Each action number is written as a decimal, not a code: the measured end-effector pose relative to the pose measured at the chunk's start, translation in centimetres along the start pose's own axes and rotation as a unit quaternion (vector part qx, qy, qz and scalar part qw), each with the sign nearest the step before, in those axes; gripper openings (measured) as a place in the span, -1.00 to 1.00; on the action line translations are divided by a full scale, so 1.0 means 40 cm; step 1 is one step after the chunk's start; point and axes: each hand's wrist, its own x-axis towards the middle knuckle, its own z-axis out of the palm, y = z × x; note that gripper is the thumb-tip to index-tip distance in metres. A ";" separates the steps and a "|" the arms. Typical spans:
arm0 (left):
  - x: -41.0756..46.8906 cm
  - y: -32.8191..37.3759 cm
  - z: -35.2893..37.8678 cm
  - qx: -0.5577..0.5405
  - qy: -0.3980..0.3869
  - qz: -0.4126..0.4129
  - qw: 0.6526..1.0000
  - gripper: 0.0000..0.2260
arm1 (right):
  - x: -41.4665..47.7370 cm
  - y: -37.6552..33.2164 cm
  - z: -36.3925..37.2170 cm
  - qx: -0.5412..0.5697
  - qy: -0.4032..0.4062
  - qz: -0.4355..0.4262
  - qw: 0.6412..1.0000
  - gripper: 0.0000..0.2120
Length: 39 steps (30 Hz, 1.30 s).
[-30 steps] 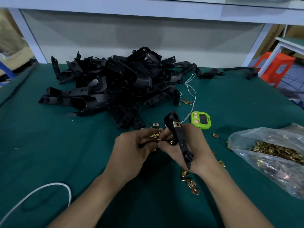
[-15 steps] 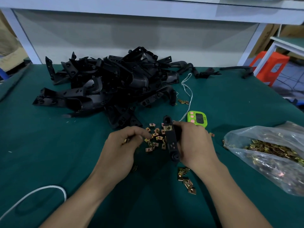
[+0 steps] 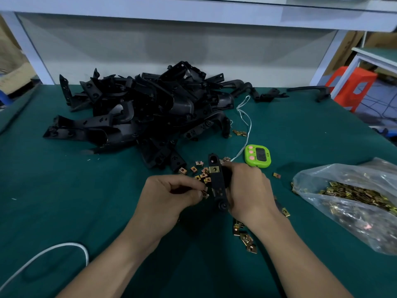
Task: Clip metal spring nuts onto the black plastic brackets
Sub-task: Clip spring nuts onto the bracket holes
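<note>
While my right grip (image 3: 247, 190) clenches round the black bracket (image 3: 217, 182), one spring nut (image 3: 214, 169) already clipped near its top, my left grip (image 3: 171, 194) pinches a second nut (image 3: 205, 194) just beside it, above loose nuts (image 3: 199, 171) on the green surface (image 3: 64, 201).

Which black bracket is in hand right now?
The bracket gripped by the right hand, held nearly upright with a brass spring nut clipped near its top; the others lie in the pile behind or loose beside it.
</note>
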 end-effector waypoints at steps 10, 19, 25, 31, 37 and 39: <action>-0.005 0.022 0.003 -0.134 -0.041 -0.055 0.989 -0.77 | 0.003 0.005 0.007 -0.033 0.061 0.022 0.997 -0.55; -0.014 0.027 0.012 -0.133 -0.053 -0.072 0.987 -0.75 | 0.003 -0.001 0.012 -0.056 0.053 0.028 0.997 -0.52; -0.012 0.026 0.008 -0.133 -0.050 -0.087 0.986 -0.73 | 0.003 0.002 0.015 -0.067 0.073 0.021 0.995 -0.57; -0.014 0.026 0.003 -0.095 -0.066 -0.103 0.988 -0.93 | -0.002 -0.006 0.025 -0.087 0.072 0.015 0.993 -0.56; -0.022 0.027 0.009 -0.116 -0.054 -0.108 0.986 -0.77 | -0.007 -0.020 0.025 -0.119 0.068 0.016 0.990 -0.55; -0.024 0.026 0.013 -0.124 -0.044 -0.102 0.986 -0.74 | -0.009 -0.029 0.031 -0.139 0.072 0.010 0.988 -0.61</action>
